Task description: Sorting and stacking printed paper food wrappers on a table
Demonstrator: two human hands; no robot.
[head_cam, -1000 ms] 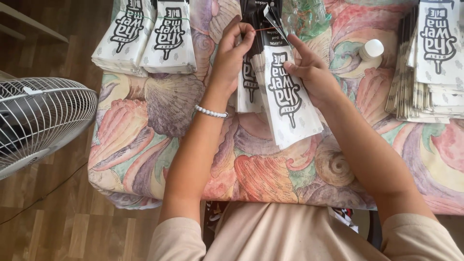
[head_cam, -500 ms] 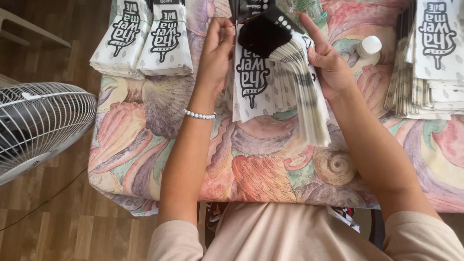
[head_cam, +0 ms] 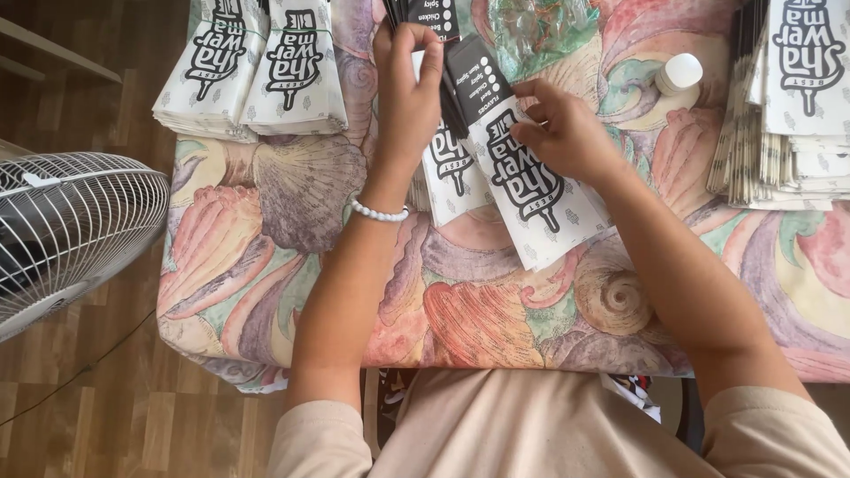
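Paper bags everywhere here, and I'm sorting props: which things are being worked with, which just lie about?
In hand:
left hand
right hand
printed paper bag
bags beneath it

Lying about:
bundled bag stacks
loose bag pile
white-capped bottle
crumpled plastic wrap
fan

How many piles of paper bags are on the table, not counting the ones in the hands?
3 piles. Two bundled stacks sit side by side at the table's top left. One tall loose stack lies at the right edge. More may be hidden past the picture's edge.
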